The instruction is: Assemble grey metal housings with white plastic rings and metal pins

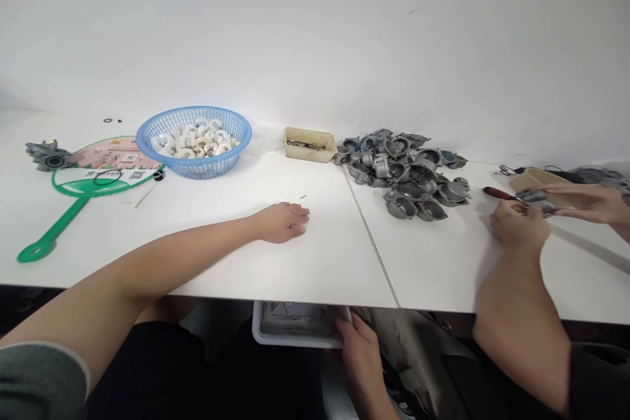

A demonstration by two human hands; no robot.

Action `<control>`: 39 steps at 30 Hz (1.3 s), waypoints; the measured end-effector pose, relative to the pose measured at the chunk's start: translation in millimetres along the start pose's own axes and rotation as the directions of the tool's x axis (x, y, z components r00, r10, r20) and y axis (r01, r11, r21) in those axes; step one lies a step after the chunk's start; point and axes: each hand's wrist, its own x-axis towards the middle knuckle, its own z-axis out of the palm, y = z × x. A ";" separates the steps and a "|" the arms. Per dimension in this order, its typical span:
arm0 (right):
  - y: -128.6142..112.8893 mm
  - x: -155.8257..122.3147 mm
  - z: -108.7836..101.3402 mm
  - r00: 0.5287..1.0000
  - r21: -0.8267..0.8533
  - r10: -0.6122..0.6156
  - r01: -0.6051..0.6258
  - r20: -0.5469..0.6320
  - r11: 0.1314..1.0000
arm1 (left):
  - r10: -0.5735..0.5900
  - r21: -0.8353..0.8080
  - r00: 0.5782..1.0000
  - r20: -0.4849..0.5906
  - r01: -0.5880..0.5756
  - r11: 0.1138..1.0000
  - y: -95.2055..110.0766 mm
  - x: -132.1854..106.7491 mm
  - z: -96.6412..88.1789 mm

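Note:
My left hand [283, 222] rests on the white table [207, 243] with its fingers curled in loosely, and nothing shows in them. A tiny dark pin [302, 197] lies just beyond its knuckles. My right hand [358, 351] is below the table's front edge, gripping the right rim of a white plastic tray [290, 331] that holds small metal bits. A heap of grey cast metal housings [408, 174] lies to the right of the table seam.
A blue basket [194, 141] of white rings stands at the back, with a small beige box [309, 144] beside it. A green hand fan [83, 187] and one grey housing [46, 155] lie far left. A co-worker's two hands [519, 226] handle a part and a red-handled tool [498, 193] on the right.

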 end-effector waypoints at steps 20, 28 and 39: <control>-205.3 25.6 -41.0 0.986 -0.079 -0.149 0.156 0.079 0.985 | 0.128 -0.005 0.986 0.106 -0.128 0.992 80.5 -58.1 16.7; -2.0 -16.5 5.0 1.000 -0.036 -0.001 0.002 0.028 0.999 | 0.158 0.032 0.982 0.108 -0.162 0.986 103.8 -77.5 25.1; 1.1 -5.7 -6.4 0.999 -0.026 -0.002 0.003 0.039 1.000 | 0.265 0.180 0.964 0.006 -0.261 0.948 128.5 -84.7 69.8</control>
